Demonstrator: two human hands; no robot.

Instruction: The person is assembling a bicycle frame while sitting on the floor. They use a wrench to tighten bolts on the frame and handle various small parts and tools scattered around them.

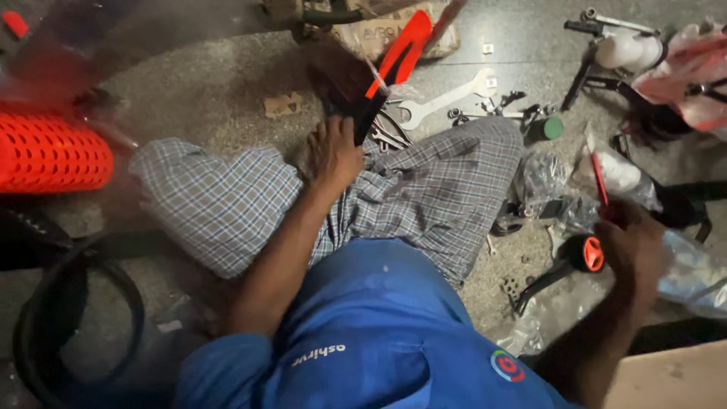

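I sit on a speckled floor in checked trousers (pixel 424 189) and a blue shirt. My left hand (pixel 333 148) reaches forward between my knees and grips the black lower end of a long red and black part (pixel 394 60) that points up and away. My right hand (pixel 632 246) is low at the right, closed around a thin red stick-like tool (pixel 598 174) that rises from the fist. Just left of that hand lies a black piece with a round red cap (pixel 589 254). Motion blur softens the right hand.
Beyond my knees lie a large flat silver wrench (pixel 447 98), small metal parts and a green cap (pixel 553 127). A perforated orange cylinder (pixel 49 151) is at the left, a black rubber loop (pixel 72 318) at lower left. Crumpled plastic bags (pixel 693 269), white and red parts and cardboard fill the right.
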